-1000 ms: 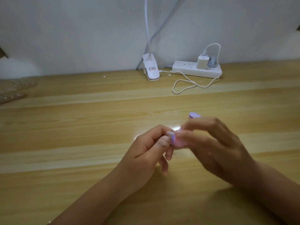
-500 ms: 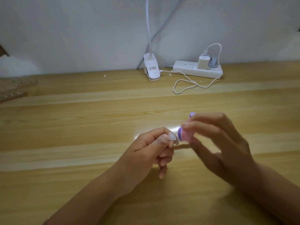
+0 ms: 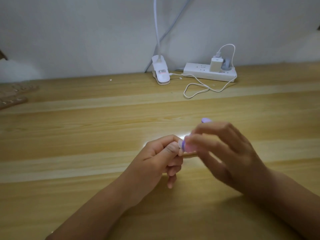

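Above the middle of the wooden table point(image 3: 86, 135), my right hand point(image 3: 225, 153) pinches a small pink and purple round object point(image 3: 187, 146) between thumb and fingertips; the hand is blurred. My left hand point(image 3: 161, 156) is curled, its thumb and forefinger pinching a tiny pale piece point(image 3: 180, 143) right against that object's left side. What the piece is I cannot make out. A small purple cap-like piece point(image 3: 206, 120) lies on the table just behind my right hand's fingers.
A white clip lamp base point(image 3: 161, 73) with its neck rising stands at the back by the wall. Right of it lies a white power strip point(image 3: 209, 73) with a charger point(image 3: 216, 64) and a looping white cable point(image 3: 199, 89). A brown object point(image 3: 12, 97) sits at the left edge.
My right hand drew the pink and purple object a little away from my left hand, then brought it back against the left fingertips. My left hand stayed nearly still.
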`<state>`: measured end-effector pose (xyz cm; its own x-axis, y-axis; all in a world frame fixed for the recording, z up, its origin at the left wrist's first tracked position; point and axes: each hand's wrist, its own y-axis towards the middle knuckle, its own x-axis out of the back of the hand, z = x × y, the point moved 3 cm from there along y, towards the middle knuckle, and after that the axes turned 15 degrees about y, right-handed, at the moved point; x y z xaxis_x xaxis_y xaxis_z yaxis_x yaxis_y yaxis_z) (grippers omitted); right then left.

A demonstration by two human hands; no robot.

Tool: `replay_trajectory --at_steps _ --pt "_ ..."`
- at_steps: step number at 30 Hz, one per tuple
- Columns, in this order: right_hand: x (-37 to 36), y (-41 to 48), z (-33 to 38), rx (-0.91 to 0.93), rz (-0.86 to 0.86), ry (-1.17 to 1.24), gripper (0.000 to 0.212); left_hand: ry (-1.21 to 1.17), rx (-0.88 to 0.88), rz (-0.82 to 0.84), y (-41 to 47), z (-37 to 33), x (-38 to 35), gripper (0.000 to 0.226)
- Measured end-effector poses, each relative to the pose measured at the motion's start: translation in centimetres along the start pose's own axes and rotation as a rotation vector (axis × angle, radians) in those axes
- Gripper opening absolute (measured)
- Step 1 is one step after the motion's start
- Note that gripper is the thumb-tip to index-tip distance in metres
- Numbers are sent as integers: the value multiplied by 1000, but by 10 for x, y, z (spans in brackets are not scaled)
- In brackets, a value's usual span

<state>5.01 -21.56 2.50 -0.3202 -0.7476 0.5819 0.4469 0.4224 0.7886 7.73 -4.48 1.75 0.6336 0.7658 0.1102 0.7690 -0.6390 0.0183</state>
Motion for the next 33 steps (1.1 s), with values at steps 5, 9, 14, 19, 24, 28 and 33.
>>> replay_trajectory --at_steps 5,9,14,19,24,28,33 --pt "-2 0 5 -26 -48 38 32 55 -18 -46 1 -1 0 24" --pt "-2 -1 4 3 27 40 32 95 -68 -70 0 -4 0 27" --pt "11 2 -6 -125 -112 82 32 70 -96 -87 0 -4 5 28" --pt "-1 0 4 -6 49 59 30 111 -92 -106 1 -2 2 26" --pt "10 2 -3 -114 -78 78 27 137 -81 -102 1 -1 1 24" --pt "2 1 5 -26 39 91 27 156 -116 -103 1 -1 -1 27" --pt "17 5 -9 -198 -99 147 29 216 -130 -153 1 0 3 25"
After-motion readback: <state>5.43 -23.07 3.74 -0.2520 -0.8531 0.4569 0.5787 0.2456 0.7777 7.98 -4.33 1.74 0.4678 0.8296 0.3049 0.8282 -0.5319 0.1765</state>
